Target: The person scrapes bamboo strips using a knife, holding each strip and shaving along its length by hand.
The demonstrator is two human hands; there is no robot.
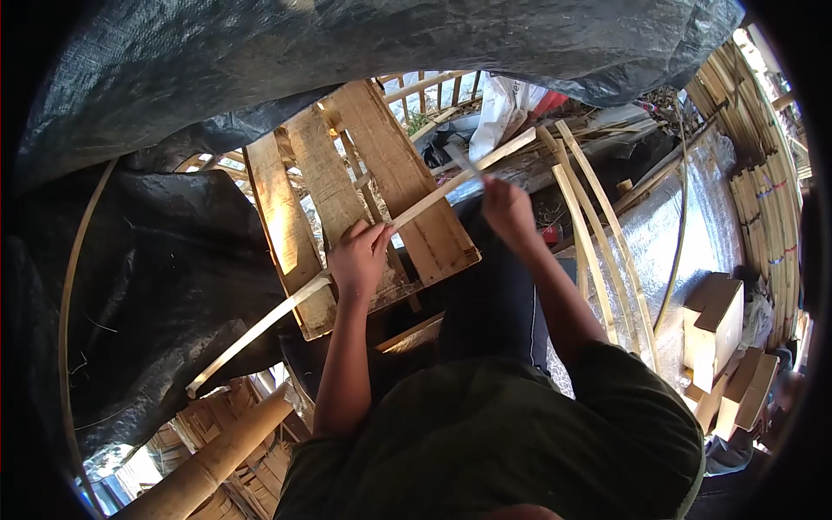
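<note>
A long pale bamboo strip (256, 336) runs slantwise over a slatted wooden crate (381, 130). My left hand (357, 260) is closed around the strip near its middle, above the slats. My right hand (509, 211) is closed on a knife, its handle hidden in my fist. The knife's grey, slightly blurred blade (463, 160) points up and left, crossing the strip's upper right part. Whether the blade touches the strip I cannot tell.
Several split bamboo strips (598, 230) lean at my right. Black plastic sheeting (147, 286) hangs at left and overhead. Cardboard boxes (713, 325) and bundled bamboo (767, 217) stand far right. A thick bamboo pole (208, 459) crosses the lower left.
</note>
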